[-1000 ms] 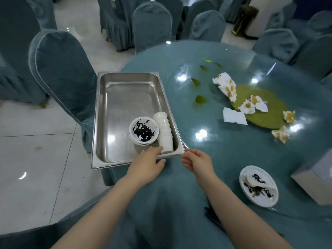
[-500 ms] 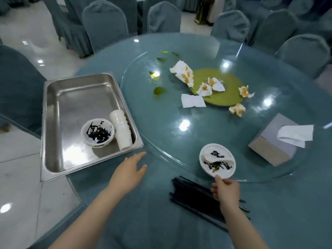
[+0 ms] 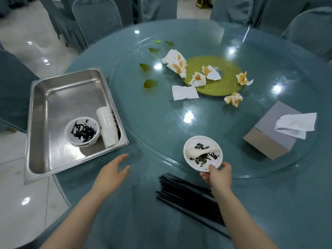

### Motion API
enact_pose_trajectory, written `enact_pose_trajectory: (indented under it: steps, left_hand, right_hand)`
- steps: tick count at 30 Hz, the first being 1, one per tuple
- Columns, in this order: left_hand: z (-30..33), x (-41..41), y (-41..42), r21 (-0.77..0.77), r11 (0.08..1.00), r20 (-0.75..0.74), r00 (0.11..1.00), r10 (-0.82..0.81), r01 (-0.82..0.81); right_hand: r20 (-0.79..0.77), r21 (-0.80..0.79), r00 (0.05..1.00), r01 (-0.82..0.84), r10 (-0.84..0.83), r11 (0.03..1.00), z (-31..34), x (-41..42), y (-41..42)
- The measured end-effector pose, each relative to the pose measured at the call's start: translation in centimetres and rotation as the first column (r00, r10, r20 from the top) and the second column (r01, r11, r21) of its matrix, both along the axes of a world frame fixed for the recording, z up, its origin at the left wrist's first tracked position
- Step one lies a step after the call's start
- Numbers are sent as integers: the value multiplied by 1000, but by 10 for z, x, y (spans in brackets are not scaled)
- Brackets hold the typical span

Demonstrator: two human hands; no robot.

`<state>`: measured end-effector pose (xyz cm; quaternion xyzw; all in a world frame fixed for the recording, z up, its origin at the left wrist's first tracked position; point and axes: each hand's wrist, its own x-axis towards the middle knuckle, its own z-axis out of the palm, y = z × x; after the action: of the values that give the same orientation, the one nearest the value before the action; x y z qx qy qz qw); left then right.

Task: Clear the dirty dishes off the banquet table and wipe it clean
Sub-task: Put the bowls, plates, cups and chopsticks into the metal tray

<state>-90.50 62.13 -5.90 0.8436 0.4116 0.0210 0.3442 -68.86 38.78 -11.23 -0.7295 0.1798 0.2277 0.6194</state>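
A white plate (image 3: 203, 153) smeared with dark sauce sits at the near edge of the glass turntable (image 3: 161, 123), with a white spoon lying on it. My right hand (image 3: 218, 174) pinches its near rim, thumb on top. My left hand (image 3: 112, 172) hovers open over the tablecloth just below the steel tray (image 3: 53, 97). In the tray lie a stack of dirty white bowls (image 3: 81, 131) and a stack of white cups (image 3: 107, 125) on its side. A bundle of black chopsticks (image 3: 188, 194) lies beside my right wrist.
Several crumpled stained napkins (image 3: 177, 62) and green leaf scraps (image 3: 150, 83) lie around a gold centre disc (image 3: 215, 76). A grey tissue box (image 3: 274, 132) stands at right. Covered chairs (image 3: 97, 18) ring the table. The tray overhangs the table's left edge.
My left hand let go of the tray's rim and drew back. My right hand moved right to the plate and took hold of its near rim. The view swung right.
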Motion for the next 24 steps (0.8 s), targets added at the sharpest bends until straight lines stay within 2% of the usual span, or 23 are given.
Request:
enact_pose_trajectory:
  steps: [3, 8, 13, 17, 24]
  left_hand:
    - [2, 2, -3, -7, 1000, 12, 1000, 19, -19]
    - [10, 10, -2, -16, 1000, 64, 998, 25, -24]
    - [24, 23, 12, -151, 985, 193, 974, 116, -88]
    - [33, 34, 27, -318, 941, 276, 938, 209, -116]
    - [38, 46, 93, -390, 915, 317, 918, 240, -104]
  right_hand:
    - [-6, 40, 998, -65, 65, 997, 11, 2, 4]
    - [94, 84, 973, -221, 213, 972, 39, 9, 32]
    - [143, 109, 892, -445, 429, 889, 68, 3, 78]
    - [147, 124, 832, -552, 535, 824, 82, -9, 110]
    - [169, 83, 728, -683, 665, 726, 94, -26, 180]
